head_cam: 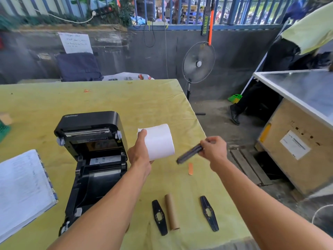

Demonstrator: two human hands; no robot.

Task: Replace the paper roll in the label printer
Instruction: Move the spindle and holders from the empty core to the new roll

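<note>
1. Head cam view, so you're looking down my arms: my left hand (pixel 139 154) is wrapped around the new paper roll (pixel 158 141), fingers closed round its near end, holding it up above the counter (pixel 144 98) in the middle of the frame, just right of the printer.
2. My right hand (pixel 213 147) is pinched shut on the black spindle (pixel 189 153), tilted with its free end pointing down-left toward the roll. My guess is I'm lining it up to slide through the core, which is why both are up in the air and still apart.
3. The label printer (pixel 93 159) sits left of centre with its lid flipped open and the paper bay bare, ready for the loaded roll.
4. At the bottom of the frame, the old cardboard core (pixel 172 212) lies between the two black roll guides (pixel 159 216), parked close so I can clip them on once the spindle's in.
5. Other stuff: an open notebook (pixel 23 188) at lower left just beside the printer, and a little orange scrap (pixel 190 168) under the spindle. Nothing really blocks the bay; my own left forearm crossing in front of it is the only thing I'd have to mind.
</note>
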